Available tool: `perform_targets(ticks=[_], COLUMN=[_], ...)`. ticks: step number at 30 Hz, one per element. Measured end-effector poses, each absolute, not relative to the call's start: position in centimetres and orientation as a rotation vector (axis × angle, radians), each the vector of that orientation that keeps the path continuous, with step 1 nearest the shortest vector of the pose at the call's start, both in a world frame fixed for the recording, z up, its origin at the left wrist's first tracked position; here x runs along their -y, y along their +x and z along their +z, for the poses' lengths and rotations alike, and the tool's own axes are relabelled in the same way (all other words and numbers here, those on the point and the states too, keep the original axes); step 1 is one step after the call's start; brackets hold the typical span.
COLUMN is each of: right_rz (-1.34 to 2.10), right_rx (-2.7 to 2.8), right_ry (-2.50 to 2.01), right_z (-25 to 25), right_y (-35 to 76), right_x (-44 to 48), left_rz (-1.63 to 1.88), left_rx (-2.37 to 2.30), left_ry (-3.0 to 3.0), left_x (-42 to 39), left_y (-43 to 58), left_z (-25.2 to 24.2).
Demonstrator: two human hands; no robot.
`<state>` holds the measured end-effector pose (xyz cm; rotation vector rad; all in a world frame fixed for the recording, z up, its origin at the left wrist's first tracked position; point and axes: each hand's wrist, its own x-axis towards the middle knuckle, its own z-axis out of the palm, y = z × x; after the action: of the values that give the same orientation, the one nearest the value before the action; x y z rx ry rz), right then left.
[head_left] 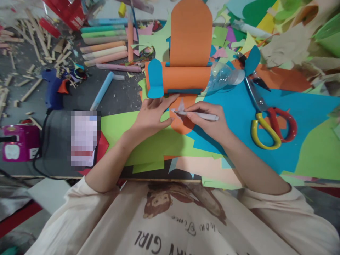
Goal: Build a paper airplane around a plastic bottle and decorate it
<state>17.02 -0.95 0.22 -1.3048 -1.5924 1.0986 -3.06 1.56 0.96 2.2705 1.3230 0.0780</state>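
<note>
Orange paper panel (183, 126), rounded at its near end, lies just this side of an orange paper-wrapped bottle (186, 77) in the head view, and seems joined to it. Green sheet (148, 141) and blue sheet (313, 117) spread around it, and a pale star-like mark (181, 106) shows on its face. From where I watch, I judge it light, bendable card that would crease or slide under a heavy press; I'd steady it flat near its edges, away from the mark. The bottle's bare clear end, to the right, looks hollow and slick, so I'd take the whole body by its wrapped middle, sparing the blue tab (154, 76) at its left end.

My left hand (152, 116) is spread palm down from the left, index finger reaching across the panel's far part, thumb at its left edge; I see nothing gripped in it. My right hand (208, 112) comes in from the right, fingers closed around a light-coloured pen (205, 115) that lies low and nearly level, its tip pointing left, close to the panel; I cannot tell whether it touches. Both forearms slant inward from the near side. Scissors (261, 102) lie to the right, well apart from both hands.
</note>
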Motion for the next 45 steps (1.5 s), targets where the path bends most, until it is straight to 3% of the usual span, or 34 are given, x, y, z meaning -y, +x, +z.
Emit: perform_targets(ticks=[45], right_rz=[1.111], right_rx=[1.592], right_ry=[-1.343], right_z=[-0.18], right_y=[17.48], right_x=[0.48], left_rz=[0.069], left_rx=[-1.334], left_ry=[2.24], left_x=[-1.6], left_y=[-3.02], left_z=[0.98])
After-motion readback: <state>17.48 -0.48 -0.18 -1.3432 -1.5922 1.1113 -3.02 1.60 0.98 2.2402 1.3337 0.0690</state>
